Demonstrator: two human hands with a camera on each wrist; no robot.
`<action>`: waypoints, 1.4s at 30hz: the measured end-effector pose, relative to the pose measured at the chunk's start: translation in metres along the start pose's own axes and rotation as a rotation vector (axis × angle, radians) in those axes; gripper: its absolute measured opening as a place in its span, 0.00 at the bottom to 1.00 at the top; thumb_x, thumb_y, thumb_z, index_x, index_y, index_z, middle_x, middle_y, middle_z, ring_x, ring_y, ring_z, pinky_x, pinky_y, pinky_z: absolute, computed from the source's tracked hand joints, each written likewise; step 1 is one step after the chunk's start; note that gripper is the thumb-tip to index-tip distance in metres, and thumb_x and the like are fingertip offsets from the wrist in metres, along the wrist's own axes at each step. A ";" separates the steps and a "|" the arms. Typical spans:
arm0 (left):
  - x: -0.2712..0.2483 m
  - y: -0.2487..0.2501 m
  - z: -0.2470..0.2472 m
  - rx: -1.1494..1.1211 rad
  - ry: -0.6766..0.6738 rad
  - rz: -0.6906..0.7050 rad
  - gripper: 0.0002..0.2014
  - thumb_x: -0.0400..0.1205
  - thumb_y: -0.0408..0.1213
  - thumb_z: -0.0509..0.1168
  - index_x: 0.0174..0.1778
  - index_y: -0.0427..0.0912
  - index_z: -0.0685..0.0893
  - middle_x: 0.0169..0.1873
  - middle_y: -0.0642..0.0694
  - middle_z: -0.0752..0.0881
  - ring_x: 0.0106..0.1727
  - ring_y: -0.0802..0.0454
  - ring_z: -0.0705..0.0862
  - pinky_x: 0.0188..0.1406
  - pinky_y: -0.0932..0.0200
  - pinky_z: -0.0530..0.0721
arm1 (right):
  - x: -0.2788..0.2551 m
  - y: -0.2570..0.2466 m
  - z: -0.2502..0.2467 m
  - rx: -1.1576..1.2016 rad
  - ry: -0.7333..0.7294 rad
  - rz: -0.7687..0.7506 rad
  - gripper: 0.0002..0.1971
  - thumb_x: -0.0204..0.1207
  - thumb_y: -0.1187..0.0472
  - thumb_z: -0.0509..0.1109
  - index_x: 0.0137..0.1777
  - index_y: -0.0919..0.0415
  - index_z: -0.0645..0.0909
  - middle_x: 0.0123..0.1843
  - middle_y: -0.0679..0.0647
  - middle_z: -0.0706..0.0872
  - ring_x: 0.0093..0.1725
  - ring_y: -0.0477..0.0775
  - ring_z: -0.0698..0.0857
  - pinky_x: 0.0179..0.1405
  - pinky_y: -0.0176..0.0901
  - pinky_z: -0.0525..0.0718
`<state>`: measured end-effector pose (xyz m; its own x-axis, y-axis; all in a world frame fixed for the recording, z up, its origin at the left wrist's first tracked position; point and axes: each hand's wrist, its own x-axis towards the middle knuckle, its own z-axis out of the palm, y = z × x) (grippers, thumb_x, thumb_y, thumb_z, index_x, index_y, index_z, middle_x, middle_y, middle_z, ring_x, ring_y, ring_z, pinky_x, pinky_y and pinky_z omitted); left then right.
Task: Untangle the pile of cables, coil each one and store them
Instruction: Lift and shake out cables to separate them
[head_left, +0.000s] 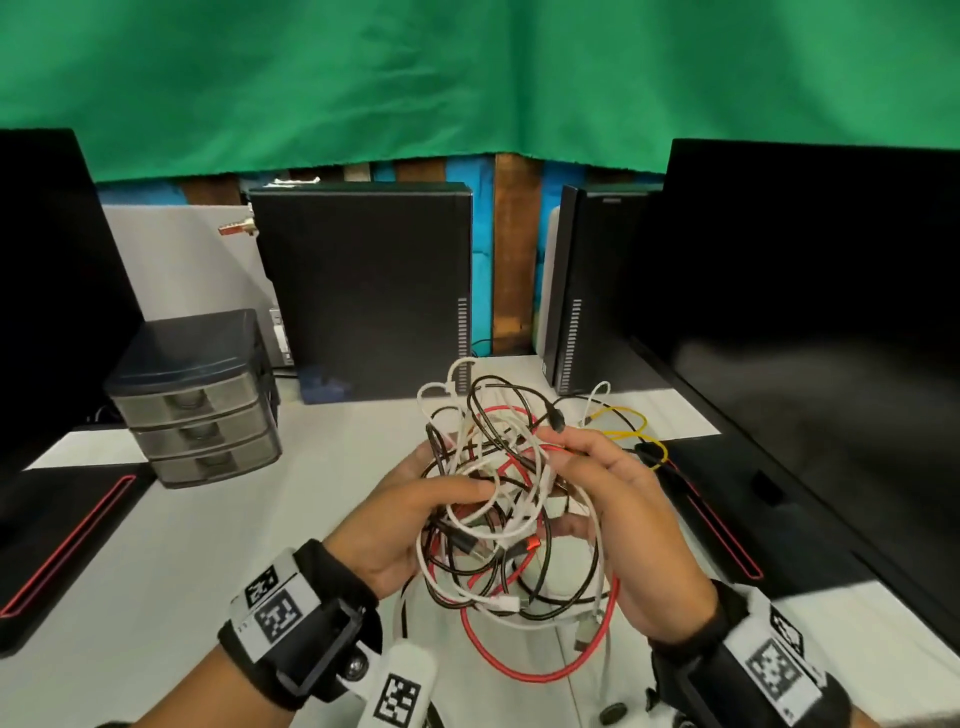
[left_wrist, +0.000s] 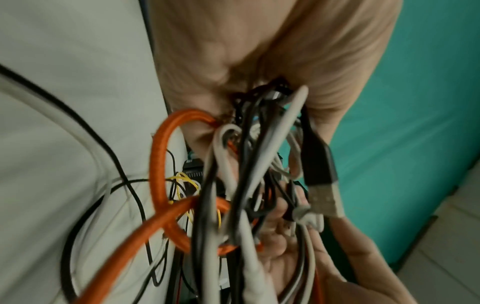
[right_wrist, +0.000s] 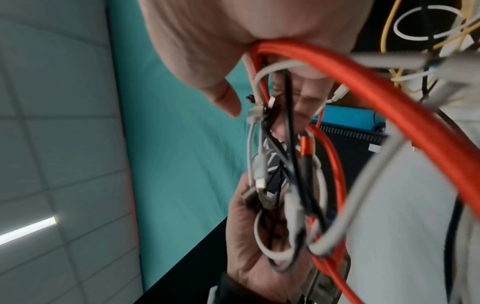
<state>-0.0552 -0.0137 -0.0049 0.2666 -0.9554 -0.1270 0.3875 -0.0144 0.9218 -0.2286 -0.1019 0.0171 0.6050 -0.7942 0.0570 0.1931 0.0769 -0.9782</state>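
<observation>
Cable tangle (head_left: 498, 499), centre of head view, held above the white table (head_left: 156, 597). Left hand (head_left: 410, 519) fingers curl round the tangle's left side; right hand (head_left: 618, 514) grips its right side, thumb and fingers closed on strands. Mixed white, black, red loops, no single long axis; red cable (head_left: 540, 670) loop hangs down toward lower frame. Yellow cable (head_left: 628, 426) lies right of it. Drawer unit (head_left: 197, 400) mid-left.

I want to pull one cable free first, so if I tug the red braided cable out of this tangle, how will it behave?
The red braided cable will likely stay floppy: its loop hangs below both hands. It probably snags, since white and black cables cross it inside the tangle. Its woven sheath looks textured, so it probably won't slip.
</observation>
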 end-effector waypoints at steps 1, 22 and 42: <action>0.000 0.000 -0.001 0.001 0.003 0.042 0.32 0.67 0.25 0.74 0.70 0.40 0.80 0.60 0.32 0.89 0.58 0.33 0.89 0.57 0.41 0.89 | 0.001 -0.003 -0.002 -0.014 -0.020 -0.007 0.12 0.80 0.55 0.70 0.56 0.62 0.88 0.54 0.64 0.91 0.50 0.61 0.89 0.42 0.56 0.89; -0.008 0.009 0.011 0.192 0.104 0.289 0.30 0.77 0.16 0.68 0.67 0.54 0.80 0.55 0.40 0.91 0.53 0.43 0.91 0.50 0.47 0.90 | 0.006 0.002 -0.012 -0.573 0.138 -0.405 0.14 0.64 0.42 0.82 0.45 0.45 0.86 0.46 0.40 0.89 0.52 0.44 0.87 0.52 0.44 0.85; -0.005 0.032 -0.022 0.190 0.086 0.273 0.30 0.72 0.19 0.72 0.69 0.46 0.79 0.37 0.49 0.91 0.32 0.56 0.89 0.27 0.68 0.84 | 0.035 -0.039 -0.057 -0.230 0.283 -0.264 0.17 0.89 0.56 0.61 0.41 0.60 0.83 0.23 0.53 0.76 0.22 0.48 0.72 0.20 0.34 0.70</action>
<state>-0.0251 -0.0025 0.0169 0.4145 -0.9033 0.1103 0.1225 0.1755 0.9768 -0.2594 -0.1671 0.0460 0.3171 -0.9044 0.2854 0.1168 -0.2613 -0.9582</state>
